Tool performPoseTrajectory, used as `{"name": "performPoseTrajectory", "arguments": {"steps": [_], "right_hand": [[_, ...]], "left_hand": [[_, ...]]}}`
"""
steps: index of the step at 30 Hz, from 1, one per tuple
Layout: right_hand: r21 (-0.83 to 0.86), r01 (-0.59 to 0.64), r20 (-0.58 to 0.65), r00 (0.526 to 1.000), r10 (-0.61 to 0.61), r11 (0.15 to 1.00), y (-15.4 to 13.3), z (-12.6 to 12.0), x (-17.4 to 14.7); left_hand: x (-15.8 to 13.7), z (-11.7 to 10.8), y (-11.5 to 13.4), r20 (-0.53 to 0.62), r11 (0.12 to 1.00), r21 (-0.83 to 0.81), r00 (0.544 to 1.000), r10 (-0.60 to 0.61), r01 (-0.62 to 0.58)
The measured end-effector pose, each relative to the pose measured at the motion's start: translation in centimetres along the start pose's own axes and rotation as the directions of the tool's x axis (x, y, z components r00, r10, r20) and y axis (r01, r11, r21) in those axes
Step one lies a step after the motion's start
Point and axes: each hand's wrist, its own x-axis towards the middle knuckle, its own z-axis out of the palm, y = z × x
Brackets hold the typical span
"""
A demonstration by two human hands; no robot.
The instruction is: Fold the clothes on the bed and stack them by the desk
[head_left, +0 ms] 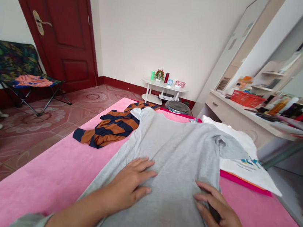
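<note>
A grey T-shirt lies spread out on the pink bed cover, its neckline at the far end and some creases down its length. My left hand rests on the left side of the shirt, fingers stretched out. On the right edge of the cloth, my right hand touches the fabric with its fingers apart and slightly bent. To the left of the shirt lies a crumpled navy and brown striped garment. A white printed shirt sits on the right, partly under the grey sleeve, with pink cloth beneath it.
A dressing table with a red basket and several bottles stands along the right. Beyond the bed is a small white table with ornaments. A folding chair holding an orange cloth stands left, near a red door.
</note>
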Motion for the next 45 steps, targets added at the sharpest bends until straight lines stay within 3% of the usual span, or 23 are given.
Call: {"name": "performPoseTrajectory", "arguments": {"steps": [8,14,18,20,23,26,31,34,36,39,40,42,43,45], "right_hand": [[-0.030,0.036,-0.012,0.999,-0.036,0.999,0.5,-0.3,0.2],[0.008,0.049,-0.047,0.998,-0.049,0.999,-0.5,-0.2,0.3],[-0.148,0.003,-0.146,0.989,-0.024,0.989,-1.4,-0.3,0.4],[-0.260,-0.069,-0.196,0.980,0.018,0.963,-1.8,-0.6,0.3],[-0.349,-0.175,-0.246,0.965,0.090,0.921,-2.2,-1.0,-0.1],[-0.358,-0.234,-0.251,0.956,0.149,0.904,-2.3,-1.5,-0.6],[-0.199,-0.062,-0.128,0.991,0.037,0.978,-0.6,-3.8,-0.6],[-0.164,-0.078,-0.213,0.976,0.042,0.983,1.3,-6.3,-0.7],[-0.152,-0.114,-0.203,0.976,0.081,0.982,2.8,-7.9,-0.9],[-0.165,-0.139,-0.059,0.990,0.131,0.977,4.7,-9.4,-0.3],[-0.173,-0.138,-0.049,0.990,0.131,0.975,5.1,-9.8,0.4],[-0.184,-0.136,-0.122,0.986,0.115,0.973,5.9,-10.3,2.7],[-0.189,-0.141,-0.177,0.978,0.107,0.972,6.1,-10.6,4.4],[-0.210,-0.163,-0.256,0.961,0.107,0.964,6.3,-11.0,8.2]], "left_hand": [[0.3,0.1,0.7,-0.017,0.999,-0.020,0.999,-0.036,0.036],[0.4,0.1,0.7,-0.042,1.000,0.025,0.999,0.011,-0.010],[0.7,0.0,0.5,-0.140,0.998,-0.066,0.990,-0.013,0.004],[0.9,-0.2,0.0,-0.270,0.993,-0.102,0.960,-0.077,0.051],[1.1,-0.9,-1.7,-0.474,0.983,-0.031,0.863,-0.174,0.181],[0.9,-1.6,-3.6,-0.540,0.932,0.107,0.808,-0.237,0.346],[0.6,-3.0,-4.9,-0.439,0.887,0.071,0.812,-0.384,0.457],[0.1,-4.2,-4.6,-0.414,0.912,0.018,0.833,-0.366,0.410],[-0.8,-5.2,-4.4,-0.383,0.929,0.013,0.860,-0.337,0.369],[-2.7,-6.6,-4.1,-0.163,0.946,-0.003,0.933,-0.319,0.323],[-3.2,-7.1,-4.1,-0.046,0.951,-0.010,0.949,-0.310,0.310],[-3.3,-8.1,-4.2,0.145,0.949,0.014,0.939,-0.313,0.314],[-2.9,-8.7,-4.4,0.165,0.941,0.047,0.927,-0.337,0.334],[-0.6,-9.8,-5.1,0.053,0.912,0.121,0.915,-0.399,0.391]]}}
